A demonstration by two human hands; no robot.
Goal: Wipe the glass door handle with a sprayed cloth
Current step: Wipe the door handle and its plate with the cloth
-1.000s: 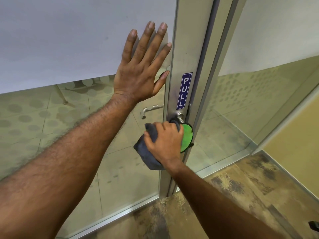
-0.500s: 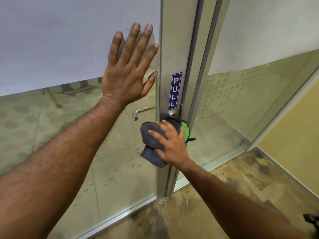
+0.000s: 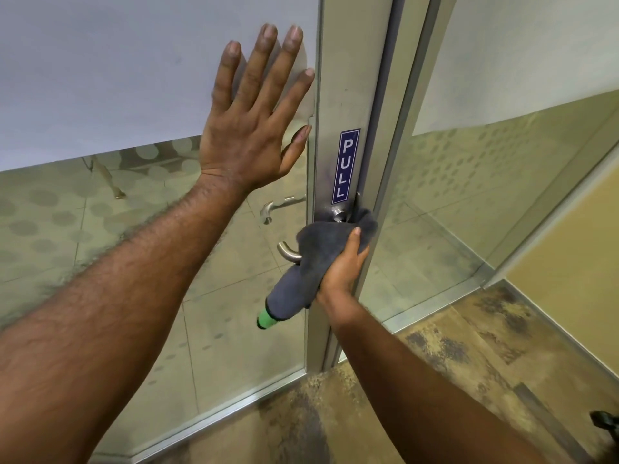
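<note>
Doorway in a corridor, mottled brown floor [image 3: 469, 346] along the bottom. Glass door [image 3: 134, 78]: frosted white up top, clear below, pale tiles visible through it. Fixed glass panel [image 3: 502, 169] on the right, same frosting. Metal door frame [image 3: 348, 78] vertical between the two.

Left grip [image 3: 248, 128]: flat against the frosted glass, just left of the frame, fingers straight and spread, holding nothing.

Right grip [image 3: 341, 266]: low against the frame, wrapped round a grey cloth [image 3: 321, 249], thumb lying on top of the fabric.

Cloth: bunched over the door handle [image 3: 289, 252] and touching it, lower end hanging down-left.

Handle: mounted on the frame just below a blue PULL sticker [image 3: 345, 165]. Mostly covered, with only the curved left end and the round base by the frame exposed.

Second handle [image 3: 278, 209]: seen through the glass, on the far side.

Green tip [image 3: 266, 319] poking out of the cloth's lower end. Cannot tell what it belongs to.
</note>
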